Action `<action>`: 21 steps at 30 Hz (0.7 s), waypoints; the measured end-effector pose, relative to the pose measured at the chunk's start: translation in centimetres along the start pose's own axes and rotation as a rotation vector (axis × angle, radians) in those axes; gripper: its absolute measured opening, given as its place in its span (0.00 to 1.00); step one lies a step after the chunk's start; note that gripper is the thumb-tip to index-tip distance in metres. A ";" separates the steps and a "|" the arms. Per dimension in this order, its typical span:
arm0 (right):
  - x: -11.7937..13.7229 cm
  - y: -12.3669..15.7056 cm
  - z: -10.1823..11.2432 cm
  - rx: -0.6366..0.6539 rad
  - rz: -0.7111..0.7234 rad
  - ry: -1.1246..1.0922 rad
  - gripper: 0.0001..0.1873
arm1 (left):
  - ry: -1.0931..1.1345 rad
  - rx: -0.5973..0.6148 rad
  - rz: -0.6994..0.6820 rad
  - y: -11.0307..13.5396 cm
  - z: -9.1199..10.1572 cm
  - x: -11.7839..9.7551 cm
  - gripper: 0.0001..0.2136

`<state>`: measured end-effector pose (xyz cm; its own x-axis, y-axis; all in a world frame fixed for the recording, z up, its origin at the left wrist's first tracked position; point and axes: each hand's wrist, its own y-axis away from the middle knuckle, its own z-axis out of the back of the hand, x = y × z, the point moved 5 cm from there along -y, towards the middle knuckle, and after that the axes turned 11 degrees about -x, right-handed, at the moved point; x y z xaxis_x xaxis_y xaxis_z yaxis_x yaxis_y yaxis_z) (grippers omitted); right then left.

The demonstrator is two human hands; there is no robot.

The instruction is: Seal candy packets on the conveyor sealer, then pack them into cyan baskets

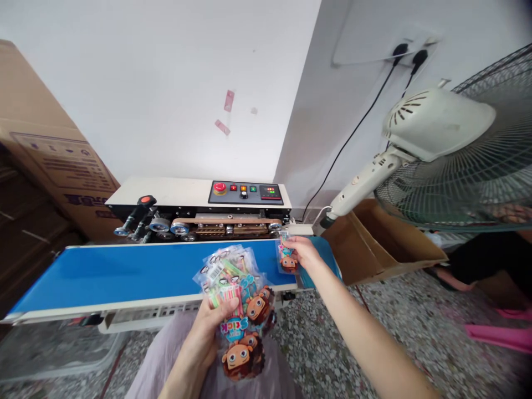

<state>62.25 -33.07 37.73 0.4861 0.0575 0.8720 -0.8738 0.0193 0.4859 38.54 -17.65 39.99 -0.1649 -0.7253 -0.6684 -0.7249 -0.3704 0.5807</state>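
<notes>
Single packet (287,263): clear film, printed with a cartoon figure; at the right end of the blue belt, just in front of the machine's rollers; whether it rests on the belt cannot be told.
Right hand (305,252): pinched, thumb and fingers closed on the upper right edge of the single packet.
Packet batch (245,346): several like packets, loosely fanned and overlapping, "Stick" lettering on the front ones; held over the near edge of the belt and the person's lap; exact count hidden by overlap.
Left hand (211,327): closed around the packet batch at its left side, thumb pressed across the top.
Blue belt (137,274): runs left to right along the front of the machine.
Machine (174,191): pale housing, rollers and bands below; control panel (251,192) on top with red stop button, small keys and lit display.
Progress: one packet separated and held at the machine; the batch remains in the other hand, apparently awaiting the same handling; whether any packet is sealed cannot be told.
Surroundings: fan (436,124) and open carton (359,252) at right.
</notes>
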 end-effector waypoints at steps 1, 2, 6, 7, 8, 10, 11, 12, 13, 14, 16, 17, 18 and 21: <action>0.0 -0.1 -0.7 0.002 0.004 0.023 0.12 | 0.002 0.009 0.004 0.0 0.0 0.0 0.29; 0.1 -0.2 -1.4 0.004 0.010 0.045 0.12 | 0.003 0.016 0.004 0.0 -0.1 0.1 0.28; 0.4 0.9 -3.1 -0.011 0.086 0.100 0.13 | 0.024 0.018 -0.026 -0.1 0.0 0.1 0.24; 0.6 1.7 -3.1 -0.020 0.132 0.108 0.14 | 0.041 0.018 -0.033 -0.2 0.0 0.1 0.24; 0.9 2.8 -2.9 -0.020 0.199 0.119 0.14 | 0.062 0.020 -0.038 -0.2 0.0 0.1 0.25; 1.7 5.7 -2.4 0.037 0.350 0.160 0.11 | 0.093 0.032 -0.045 -0.2 0.0 0.1 0.26; 2.1 7.5 -2.2 0.087 0.423 0.193 0.11 | 0.101 0.040 -0.051 -0.2 0.0 0.0 0.26; 2.4 9.4 -2.0 0.136 0.487 0.234 0.11 | 0.102 0.048 -0.056 -0.1 -0.1 0.0 0.26; 2.6 11.3 -1.9 0.170 0.548 0.280 0.13 | 0.100 0.060 -0.057 -0.1 -0.2 -0.1 0.26; 2.8 13.0 -1.8 0.190 0.605 0.327 0.13 | 0.099 0.072 -0.058 -0.1 -0.2 -0.1 0.26; 3.2 15.9 -2.0 0.185 0.751 0.424 0.13 | 0.103 0.095 -0.060 0.0 -0.5 -0.2 0.27; 3.3 16.9 -2.2 0.172 0.824 0.470 0.12 | 0.108 0.102 -0.064 0.1 -0.6 -0.2 0.27; 3.3 17.5 -2.6 0.162 0.882 0.511 0.10 | 0.114 0.106 -0.071 0.2 -0.7 -0.2 0.26; 3.0 17.7 -3.8 0.170 0.976 0.584 0.06 | 0.129 0.117 -0.095 0.3 -0.8 -0.3 0.26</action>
<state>48.19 -28.72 48.73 -0.5149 0.4287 0.7423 -0.8409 -0.4206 -0.3404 38.92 -18.04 40.75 -0.0104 -0.7613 -0.6483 -0.8070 -0.3764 0.4550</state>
